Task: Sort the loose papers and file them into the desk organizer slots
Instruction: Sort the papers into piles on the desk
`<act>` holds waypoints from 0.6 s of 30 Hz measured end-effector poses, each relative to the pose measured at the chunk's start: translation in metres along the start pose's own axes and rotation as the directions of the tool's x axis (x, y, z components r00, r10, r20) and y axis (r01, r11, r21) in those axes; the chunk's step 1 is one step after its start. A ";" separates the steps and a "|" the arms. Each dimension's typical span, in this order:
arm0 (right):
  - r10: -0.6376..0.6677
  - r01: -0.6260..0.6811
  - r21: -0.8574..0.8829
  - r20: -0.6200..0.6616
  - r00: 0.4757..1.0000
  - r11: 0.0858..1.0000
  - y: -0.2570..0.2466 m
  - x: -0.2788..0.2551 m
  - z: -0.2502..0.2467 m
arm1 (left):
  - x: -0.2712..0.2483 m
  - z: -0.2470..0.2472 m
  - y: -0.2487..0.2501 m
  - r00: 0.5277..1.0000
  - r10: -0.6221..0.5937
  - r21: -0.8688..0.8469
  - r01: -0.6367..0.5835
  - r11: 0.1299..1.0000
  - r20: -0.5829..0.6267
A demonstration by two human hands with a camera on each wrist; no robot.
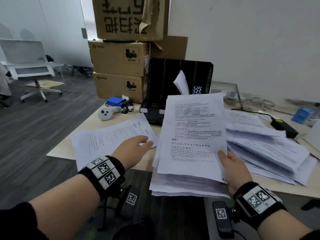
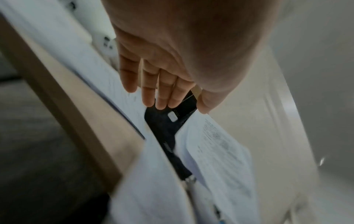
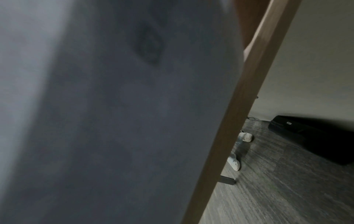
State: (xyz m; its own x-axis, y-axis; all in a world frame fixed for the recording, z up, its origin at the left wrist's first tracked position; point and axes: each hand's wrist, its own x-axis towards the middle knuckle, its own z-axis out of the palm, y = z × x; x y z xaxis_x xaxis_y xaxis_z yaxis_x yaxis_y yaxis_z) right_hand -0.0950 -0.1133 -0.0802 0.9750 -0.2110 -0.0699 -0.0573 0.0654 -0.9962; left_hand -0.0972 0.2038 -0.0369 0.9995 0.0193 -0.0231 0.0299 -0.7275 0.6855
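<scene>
My right hand (image 1: 230, 163) grips a sheaf of printed papers (image 1: 192, 135) by its lower right edge, thumb on the top sheet, holding it tilted up over the desk's front edge. In the right wrist view the papers' underside (image 3: 114, 121) fills most of the picture and hides the fingers. My left hand (image 1: 136, 146) hovers empty with straight fingers (image 2: 149, 87) over loose sheets (image 1: 110, 137) lying at the desk's left. The black desk organizer (image 1: 173, 84) stands behind, with one white sheet (image 1: 181, 82) leaning in a slot.
A thick untidy pile of papers (image 1: 266, 149) covers the desk's right side. Cardboard boxes (image 1: 119, 70) are stacked at the back left, with a white controller (image 1: 107, 113) and blue case (image 1: 115, 101) before them. A black power brick (image 1: 284, 127) and cables lie at the back right.
</scene>
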 end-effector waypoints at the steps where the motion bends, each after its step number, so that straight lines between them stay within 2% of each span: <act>1: -0.011 0.011 0.000 0.011 1.000 1.000 -0.002 -0.001 -0.001 | 0.002 0.007 0.007 1.000 -0.014 -0.119 0.015 0.993 0.010; 3: -0.020 0.019 0.019 0.040 0.999 1.000 -0.006 -0.007 -0.001 | 0.003 0.020 0.013 0.996 -0.061 -0.359 0.081 0.930 0.064; 4: -0.021 0.020 0.030 0.051 0.998 0.999 -0.007 -0.010 -0.003 | 0.003 0.026 0.015 0.990 -0.076 -0.487 0.123 0.864 0.116; 6: -0.010 0.009 0.017 0.056 0.998 1.000 -0.010 -0.014 -0.008 | -0.001 0.039 0.020 0.973 -0.074 -0.709 0.210 0.673 0.218; 8: -0.011 0.013 -0.030 0.059 0.998 0.999 -0.010 -0.016 -0.013 | -0.006 0.048 0.021 0.966 -0.055 -0.799 0.242 0.550 0.254; 10: -0.009 0.012 -0.110 0.031 0.999 0.994 -0.004 -0.015 -0.021 | -0.010 0.055 0.020 0.967 -0.047 -0.830 0.239 0.504 0.250; 12: -0.011 0.008 -0.156 -0.013 1.000 0.988 -0.002 -0.016 -0.028 | -0.013 0.058 0.018 0.970 -0.048 -0.836 0.229 0.498 0.237; 18: 0.004 0.021 0.088 -0.273 0.962 0.996 -0.014 -0.009 -0.053 | -0.016 0.058 0.003 0.971 -0.098 -0.834 0.236 0.499 0.217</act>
State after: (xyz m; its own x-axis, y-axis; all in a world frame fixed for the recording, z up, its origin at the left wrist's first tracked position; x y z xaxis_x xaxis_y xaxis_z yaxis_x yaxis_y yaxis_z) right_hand -0.1146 -0.1641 -0.0679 0.8791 -0.4689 -0.0850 -0.0174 0.1468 -0.9890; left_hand -0.1137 0.1610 -0.0768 0.9672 -0.0584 -0.2473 0.2541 0.2135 0.9433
